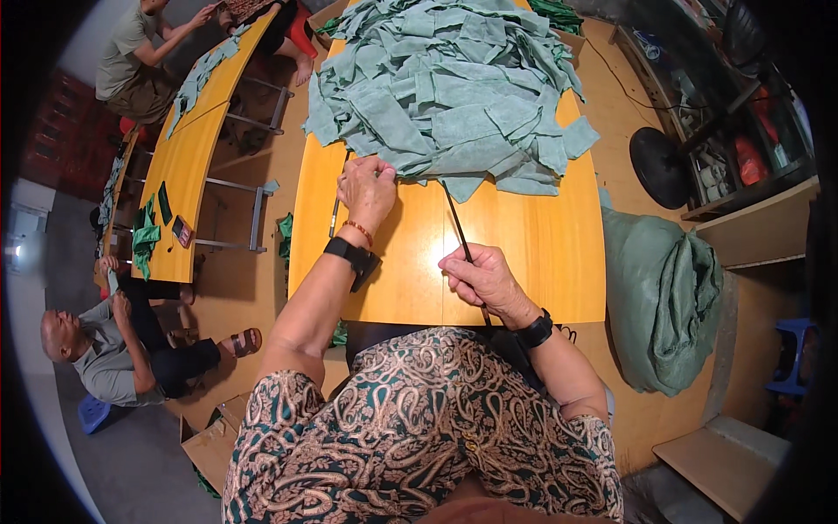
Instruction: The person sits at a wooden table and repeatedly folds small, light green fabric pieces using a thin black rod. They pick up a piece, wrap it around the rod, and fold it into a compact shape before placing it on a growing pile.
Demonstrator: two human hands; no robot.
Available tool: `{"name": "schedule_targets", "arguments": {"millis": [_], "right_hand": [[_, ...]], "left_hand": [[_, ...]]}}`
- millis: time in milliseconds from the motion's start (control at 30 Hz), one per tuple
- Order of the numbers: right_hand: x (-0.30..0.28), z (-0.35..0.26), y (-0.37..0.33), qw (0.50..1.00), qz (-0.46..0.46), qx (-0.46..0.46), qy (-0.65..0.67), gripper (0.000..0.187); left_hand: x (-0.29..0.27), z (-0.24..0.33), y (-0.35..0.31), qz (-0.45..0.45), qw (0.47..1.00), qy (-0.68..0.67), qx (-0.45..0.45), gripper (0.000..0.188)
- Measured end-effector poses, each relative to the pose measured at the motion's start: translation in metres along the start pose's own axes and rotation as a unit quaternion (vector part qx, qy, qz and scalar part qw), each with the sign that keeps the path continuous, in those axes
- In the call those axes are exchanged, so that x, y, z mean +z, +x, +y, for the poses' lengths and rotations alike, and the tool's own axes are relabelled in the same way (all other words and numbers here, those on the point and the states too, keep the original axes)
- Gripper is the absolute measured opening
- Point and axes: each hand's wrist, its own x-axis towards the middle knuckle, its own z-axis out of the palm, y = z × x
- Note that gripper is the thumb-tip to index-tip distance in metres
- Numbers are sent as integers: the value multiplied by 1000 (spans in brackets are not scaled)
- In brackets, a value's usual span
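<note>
A large heap of pale green cloth strips (463, 96) covers the far part of the yellow table (397, 262). At the heap's near left edge is my left hand (367, 186), its fingers closed at the cloth's border; what they pinch is hidden. My right hand (484, 278) is closed around a thin black rod (456, 214) over the table's near right part. The rod slants from the heap's near edge down toward my body. Beside my left hand lies another thin dark stick (335, 210), partly hidden.
A big green sack (659, 297) stands on the floor right of the table. At the left, two people sit by a second yellow table (188, 166) bearing cloth strips and a phone (182, 230). Shelves (751, 131) line the right side, with a round black disc (661, 168) nearby.
</note>
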Motion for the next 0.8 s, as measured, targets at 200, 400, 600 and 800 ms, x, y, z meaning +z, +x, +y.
{"name": "schedule_targets", "arguments": {"millis": [200,400,600,800], "right_hand": [[-5,2,1,1000,3,-7,21,15],[-2,-3,2,999,9,-13,34,15],[-3,1,2,999,7,-11,36,15],[-6,3,2,998,-1,-16,63,15]], "left_hand": [[-4,14,-19,63,971,-60,222,27],[16,3,-1,-26,991,50,123,27],[4,-1,-22,-37,983,35,177,9],[-38,8,-59,-61,969,-201,129,9]]}}
